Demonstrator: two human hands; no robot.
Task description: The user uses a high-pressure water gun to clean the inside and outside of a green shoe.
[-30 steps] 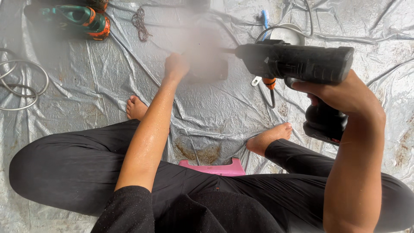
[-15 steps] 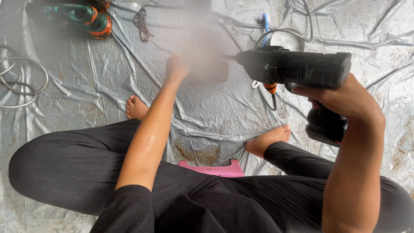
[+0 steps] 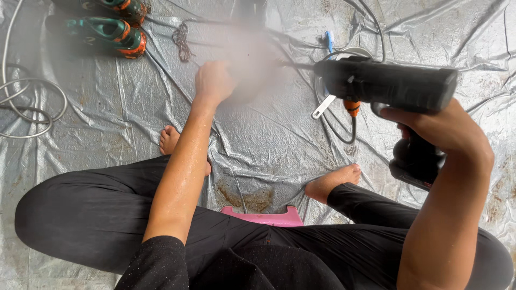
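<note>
Sitting cross-legged on a grey plastic tarp [image 3: 269,139], the person works with two hands over one blurred object. One black power drill [image 3: 387,86] is in the right hand [image 3: 446,134], whose fingers are wrapped closed around its grip, the body of the tool level and its thin bit aimed left toward the blurred thing [image 3: 250,70]. The left hand [image 3: 212,80] is stretched forward with the arm straight, and rests against the near edge of that blurred thing; whether its fingers are curled round it or only pressed on it cannot be told, since the patch hides them. What the blurred thing is cannot be made out either; it lies on the tarp between the left hand and the drill's tip.

Two bare feet [image 3: 172,140] show, one by each knee, and one pink plastic stool edge [image 3: 266,217] peeps out between the legs. At the upper left lie two teal-and-orange tools [image 3: 110,32], side by side. One small tangle of dark cord [image 3: 181,40] lies just right of them. One looped grey cable [image 3: 32,107] curls at the left edge. Behind the drill there is one blue-handled brush [image 3: 329,40], one round white-rimmed lid or dish [image 3: 352,53], its contents hidden by the drill, one metal spanner end [image 3: 322,107], one orange-handled screwdriver [image 3: 352,107] and one black cord [image 3: 344,134] curving beneath
</note>
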